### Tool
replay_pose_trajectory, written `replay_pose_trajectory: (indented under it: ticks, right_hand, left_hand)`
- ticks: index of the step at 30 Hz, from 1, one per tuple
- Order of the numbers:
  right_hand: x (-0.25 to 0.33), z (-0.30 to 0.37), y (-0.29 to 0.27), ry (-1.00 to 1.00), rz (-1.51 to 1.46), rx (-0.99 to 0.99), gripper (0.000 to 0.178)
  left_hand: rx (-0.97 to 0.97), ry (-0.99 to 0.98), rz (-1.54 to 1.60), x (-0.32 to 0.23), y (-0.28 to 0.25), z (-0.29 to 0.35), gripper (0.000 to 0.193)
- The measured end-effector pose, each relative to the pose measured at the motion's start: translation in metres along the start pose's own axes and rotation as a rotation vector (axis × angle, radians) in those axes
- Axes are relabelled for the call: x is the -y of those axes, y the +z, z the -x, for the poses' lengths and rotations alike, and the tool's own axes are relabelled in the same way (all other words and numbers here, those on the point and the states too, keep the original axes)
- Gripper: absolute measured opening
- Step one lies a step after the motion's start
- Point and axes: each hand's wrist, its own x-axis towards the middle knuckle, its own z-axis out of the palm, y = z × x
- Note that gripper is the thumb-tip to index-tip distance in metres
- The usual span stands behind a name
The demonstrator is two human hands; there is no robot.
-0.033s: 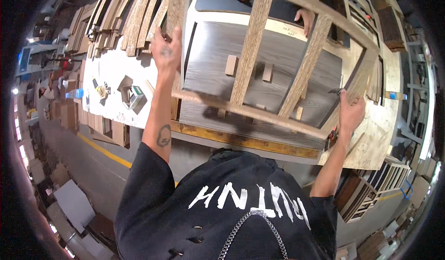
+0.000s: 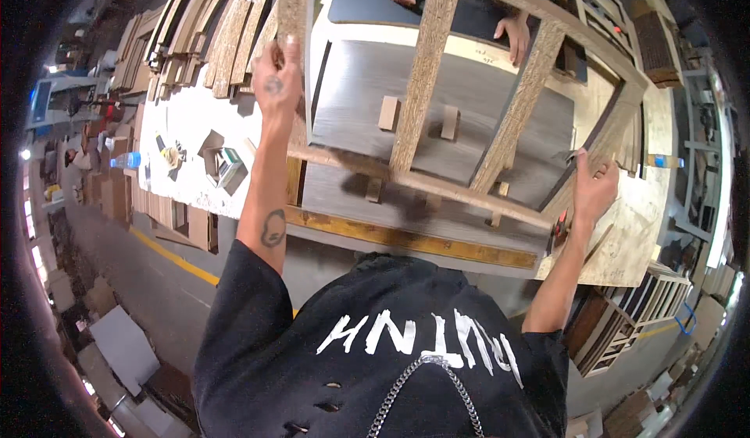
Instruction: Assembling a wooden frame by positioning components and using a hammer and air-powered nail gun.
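Note:
Both my hands hold up a wooden frame (image 2: 423,79) with crossbars, tilted above a grey wood-grain panel (image 2: 351,75). My left hand (image 2: 277,83) is closed round its left end piece. At the right end, near the close corner, my right hand (image 2: 595,184) grips the frame; a small dark piece beside its thumb is too unclear to name. Small wooden blocks stand on the panel, among them a left block (image 2: 388,113) and a right block (image 2: 449,122). More blocks show partly below the frame's near rail.
Across the table, another person's hands (image 2: 513,38) rest near a dark panel (image 2: 367,5). Stacked wooden strips (image 2: 226,44) lie at the far left. An open small box (image 2: 224,165) and tape roll (image 2: 170,155) sit on the left. A bottle (image 2: 666,161) lies at the right edge.
The frame has shifted slightly, its near rail farther from me and its right end a little to the right, so more of the blocks beneath shows. Both hands keep their hold.

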Motion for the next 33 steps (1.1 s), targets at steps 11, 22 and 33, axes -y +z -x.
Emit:
replay_pose_trajectory:
  ticks: [11, 22, 33]
  right_hand:
    - [-0.02, 0.01, 0.017, 0.316, -1.695, 0.238, 0.074]
    - [-0.144, 0.047, 0.083, 0.255, -1.714, 0.746, 0.087]
    - [-0.125, 0.076, 0.106, 0.075, -0.548, 0.676, 0.071]
  left_hand:
    - [-0.027, -0.157, 1.071, 0.051, -0.018, -0.008, 0.064]
    - [0.522, -0.335, 0.921, 0.188, -0.015, 0.023, 0.076]
    - [0.365, 0.093, -0.009, 0.251, 0.025, 0.069, 0.045]
